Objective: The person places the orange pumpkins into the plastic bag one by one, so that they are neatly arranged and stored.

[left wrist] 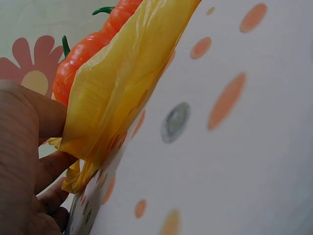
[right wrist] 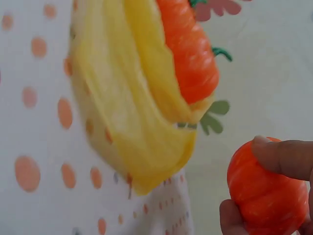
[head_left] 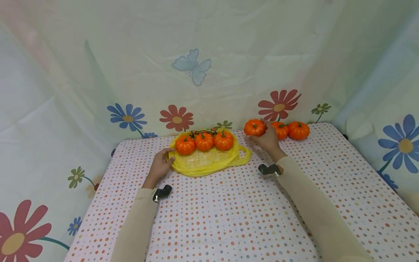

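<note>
Pumpkin (head_left: 254, 127) pinched between the thumb and fingers of my right hand (head_left: 268, 139), I have it just beyond the right end of the yellow bag (head_left: 199, 171), near it but apart. It looks lifted; how far it clears the desk (head_left: 203, 214) I cannot tell. My left hand (head_left: 159, 166) pinches the bag's left rim.

Inside the bag's mouth, the left pumpkin (head_left: 185, 146), middle pumpkin (head_left: 204, 142) and right pumpkin (head_left: 224, 141) sit in a close row along the back, stems up. Two more, the near spare (head_left: 281, 131), partly behind my right hand, and the far spare (head_left: 298, 130), rest on the desk to the right.

As I judge it, the step is bringing this pumpkin over into the bag. Best to carry it above the right rim and the loose handle (head_left: 246, 157), so neither gets dragged underneath. I would aim for the bare stretch in front of the row and lower it gently, since round sides could roll or nudge a neighbour. Light tension on the left should keep the thin plastic from folding; pulling hard might tip the row. Letting go only once it settles seems safest.
</note>
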A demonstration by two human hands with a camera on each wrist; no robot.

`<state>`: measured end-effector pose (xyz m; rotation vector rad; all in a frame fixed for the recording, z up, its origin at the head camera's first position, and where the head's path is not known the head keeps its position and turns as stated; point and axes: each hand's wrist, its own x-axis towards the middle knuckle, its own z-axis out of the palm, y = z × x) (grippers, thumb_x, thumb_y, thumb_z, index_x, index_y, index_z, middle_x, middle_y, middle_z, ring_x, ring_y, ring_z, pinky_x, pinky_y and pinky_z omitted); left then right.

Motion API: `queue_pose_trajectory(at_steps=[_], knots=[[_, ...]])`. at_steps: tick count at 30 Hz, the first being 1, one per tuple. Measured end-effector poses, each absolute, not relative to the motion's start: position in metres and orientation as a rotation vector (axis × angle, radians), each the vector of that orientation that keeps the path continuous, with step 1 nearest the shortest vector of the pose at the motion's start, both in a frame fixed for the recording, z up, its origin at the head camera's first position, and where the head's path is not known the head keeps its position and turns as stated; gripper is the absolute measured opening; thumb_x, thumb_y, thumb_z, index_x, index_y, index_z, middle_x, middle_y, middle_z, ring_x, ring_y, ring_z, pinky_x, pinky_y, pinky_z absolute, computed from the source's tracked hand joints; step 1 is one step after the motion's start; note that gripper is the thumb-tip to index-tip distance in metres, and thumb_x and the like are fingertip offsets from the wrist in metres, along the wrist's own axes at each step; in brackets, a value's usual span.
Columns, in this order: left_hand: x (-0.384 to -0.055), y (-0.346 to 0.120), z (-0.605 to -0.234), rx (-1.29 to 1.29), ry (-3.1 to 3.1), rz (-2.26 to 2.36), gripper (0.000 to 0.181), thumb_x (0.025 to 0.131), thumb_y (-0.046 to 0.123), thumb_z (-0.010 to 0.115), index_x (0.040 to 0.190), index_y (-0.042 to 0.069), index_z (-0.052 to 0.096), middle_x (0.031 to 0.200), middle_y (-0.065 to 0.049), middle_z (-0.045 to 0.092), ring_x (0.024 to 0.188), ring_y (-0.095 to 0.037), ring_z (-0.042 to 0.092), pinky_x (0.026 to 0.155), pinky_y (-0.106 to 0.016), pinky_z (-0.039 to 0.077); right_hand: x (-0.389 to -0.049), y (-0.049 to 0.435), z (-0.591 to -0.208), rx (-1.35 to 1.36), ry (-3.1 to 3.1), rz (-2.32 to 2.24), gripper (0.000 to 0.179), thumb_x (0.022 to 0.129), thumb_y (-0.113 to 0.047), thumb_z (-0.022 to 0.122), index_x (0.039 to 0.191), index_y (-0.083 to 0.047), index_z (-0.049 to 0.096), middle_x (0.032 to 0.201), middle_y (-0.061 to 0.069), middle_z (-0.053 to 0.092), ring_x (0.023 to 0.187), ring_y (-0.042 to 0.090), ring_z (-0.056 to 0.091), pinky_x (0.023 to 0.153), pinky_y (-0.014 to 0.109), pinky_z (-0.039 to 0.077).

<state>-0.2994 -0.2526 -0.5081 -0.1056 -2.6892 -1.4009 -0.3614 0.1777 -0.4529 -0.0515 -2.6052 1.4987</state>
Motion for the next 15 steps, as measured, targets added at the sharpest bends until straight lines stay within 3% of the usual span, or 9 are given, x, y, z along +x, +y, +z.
queue_pose_trajectory(at_steps=[15], knots=[[-0.3,-0.252,-0.508,-0.081,-2.699,-1.401,0.032,0.096,0.014,0.059,0.128,0.01,0.06,0.14,-0.01,0.056,0.143,-0.028,0.039,0.122,-0.049,0.024,-0.323,0.133,-0.431,0.241,-2.647,1.698,0.09,0.08,-0.018,0.081,0.154,-0.02,0.029,0.154,0.015,0.035,0.123,0.037,0.047,0.099,0.048,0.051]])
